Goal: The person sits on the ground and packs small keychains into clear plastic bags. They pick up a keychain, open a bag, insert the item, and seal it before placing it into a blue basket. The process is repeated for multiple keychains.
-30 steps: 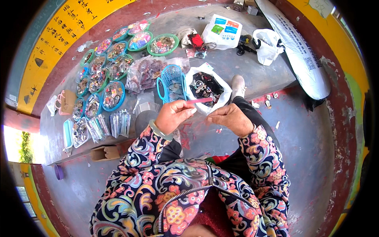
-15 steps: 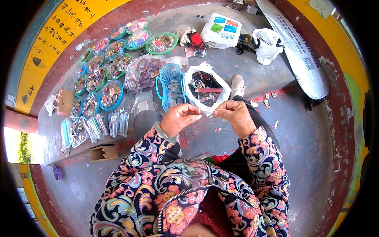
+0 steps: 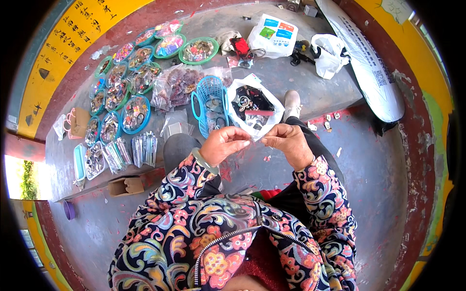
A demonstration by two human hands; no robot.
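Observation:
Both my hands meet in a pinch just in front of a white plastic bag [image 3: 276, 110], which stands open. Small dark and shiny pieces and a flat red-and-pale item [image 3: 258, 113] lie inside it. My left hand [image 3: 224, 144], with a pale bangle at the wrist, is closed thumb to forefinger at the bag's near left. Opposite it, my right hand [image 3: 292, 145] is closed the same way, close to the bag's near rim. Whatever lies between the fingertips is too small to make out. A blue plastic basket [image 3: 209, 88] with handles stands left of the bag.
Round baskets of small trinkets [image 3: 137, 114] crowd the raised ledge at left, beside clear bags of purplish pieces [image 3: 178, 87] and slim packets [image 3: 144, 149]. An open cardboard box [image 3: 126, 186] sits below the ledge. White bags [image 3: 273, 36] lie at the back.
Both hands stay almost in place, still pinched, their fingertips shifting only slightly. The bag's opening and the flat red-and-pale item look slightly different in shape. The surroundings remain as before.

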